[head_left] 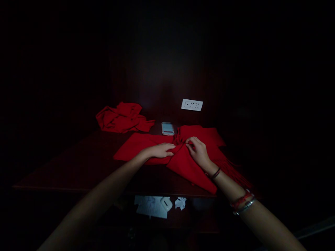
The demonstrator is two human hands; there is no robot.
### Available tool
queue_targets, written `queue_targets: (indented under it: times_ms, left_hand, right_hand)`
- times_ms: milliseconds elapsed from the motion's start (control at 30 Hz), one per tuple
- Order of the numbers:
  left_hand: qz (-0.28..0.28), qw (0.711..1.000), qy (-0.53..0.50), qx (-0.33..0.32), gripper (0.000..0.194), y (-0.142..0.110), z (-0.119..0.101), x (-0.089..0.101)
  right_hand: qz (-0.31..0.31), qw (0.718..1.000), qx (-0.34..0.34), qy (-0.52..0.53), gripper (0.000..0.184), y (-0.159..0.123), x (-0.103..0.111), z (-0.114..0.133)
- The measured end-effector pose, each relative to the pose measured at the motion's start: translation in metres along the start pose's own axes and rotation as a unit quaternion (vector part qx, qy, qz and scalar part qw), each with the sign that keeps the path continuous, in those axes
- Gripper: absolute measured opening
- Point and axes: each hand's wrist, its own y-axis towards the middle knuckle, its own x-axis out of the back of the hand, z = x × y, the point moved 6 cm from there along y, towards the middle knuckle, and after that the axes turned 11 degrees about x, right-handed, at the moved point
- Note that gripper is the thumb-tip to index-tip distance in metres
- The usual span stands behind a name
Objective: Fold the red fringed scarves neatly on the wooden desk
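Observation:
A red scarf (191,165) lies spread and partly folded on the dark table, with a fringe trailing at its right end. My left hand (161,150) rests flat on its left part, fingers stretched toward the gathered middle. Pinched between thumb and fingers of my right hand (197,150) is an edge of the fabric near the centre folds. Bracelets circle my right wrist and forearm. Just behind the folds lies a phone (167,128) with its screen lit.
A crumpled red cloth (120,118) sits at the back left of the table (78,167). On the back wall is a white socket plate (192,105). Below the front edge, a lower shelf holds printed paper (150,206), a white case (166,203) and a crumpled paper scrap (180,203).

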Motion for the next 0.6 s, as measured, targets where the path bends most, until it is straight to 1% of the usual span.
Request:
queue_targets:
  times_ms: [33,67,100,133,167,200,233,267,300,333,367,400,433,467,500,533,567,600]
  left_hand:
    - [0.011,0.999,0.035,-0.022,0.015,0.000,-0.006,-0.004]
    - [0.005,0.998,0.061,-0.034,0.013,-0.001,-0.009,-0.006]
    - [-0.018,0.996,0.078,-0.027,0.012,-0.001,-0.009,-0.004]
    - [-0.053,0.995,0.087,0.001,0.014,-0.001,-0.006,0.001]
    - [-0.088,0.991,0.093,0.049,0.021,-0.002,0.002,0.007]
    - [-0.113,0.983,0.098,0.102,0.032,-0.004,0.011,0.013]
    - [-0.115,0.977,0.102,0.150,0.044,-0.007,0.020,0.018]
    - [-0.091,0.973,0.103,0.183,0.052,-0.010,0.029,0.019]
    - [-0.053,0.973,0.104,0.201,0.054,-0.012,0.035,0.019]
    - [-0.020,0.973,0.105,0.206,0.050,-0.014,0.038,0.018]
    - [-0.009,0.973,0.106,0.203,0.040,-0.014,0.038,0.019]
    - [-0.026,0.974,0.108,0.196,0.030,-0.014,0.036,0.023]
    - [-0.067,0.973,0.113,0.189,0.022,-0.013,0.032,0.027]
    - [-0.118,0.969,0.118,0.181,0.018,-0.013,0.027,0.031]
    - [-0.156,0.965,0.117,0.172,0.016,-0.011,0.021,0.032]
    - [-0.173,0.965,0.108,0.166,0.015,-0.009,0.016,0.030]
    - [-0.168,0.968,0.089,0.166,0.014,-0.007,0.012,0.024]
    - [-0.146,0.973,0.060,0.168,0.012,-0.005,0.011,0.018]
  right_hand:
    - [0.002,1.000,0.002,-0.003,0.010,0.003,0.001,0.000]
    - [0.008,1.000,0.007,-0.005,0.010,0.005,0.001,0.000]
    - [0.015,1.000,0.016,-0.006,0.011,0.008,0.001,0.000]
    - [0.023,0.999,0.024,-0.007,0.011,0.010,0.001,0.001]
    - [0.031,0.999,0.033,-0.009,0.011,0.013,0.002,0.001]
    - [0.037,0.998,0.039,-0.013,0.011,0.014,0.002,0.001]
    - [0.042,0.998,0.044,-0.017,0.011,0.016,0.001,0.001]
    - [0.047,0.998,0.047,-0.021,0.012,0.017,0.001,0.001]
    - [0.053,0.997,0.049,-0.024,0.011,0.017,0.000,0.000]
    - [0.061,0.996,0.052,-0.026,0.011,0.018,-0.001,0.000]
    - [0.069,0.996,0.056,-0.026,0.011,0.019,-0.003,0.000]
    - [0.079,0.995,0.061,-0.026,0.011,0.020,-0.005,0.002]
    - [0.089,0.993,0.069,-0.027,0.012,0.022,-0.007,0.003]
    - [0.097,0.992,0.077,-0.027,0.012,0.025,-0.008,0.005]
    - [0.104,0.991,0.085,-0.027,0.012,0.029,-0.010,0.007]
    - [0.110,0.989,0.092,-0.028,0.013,0.034,-0.010,0.009]
    - [0.117,0.988,0.096,-0.030,0.014,0.039,-0.011,0.010]
    - [0.126,0.987,0.097,-0.033,0.015,0.045,-0.012,0.009]
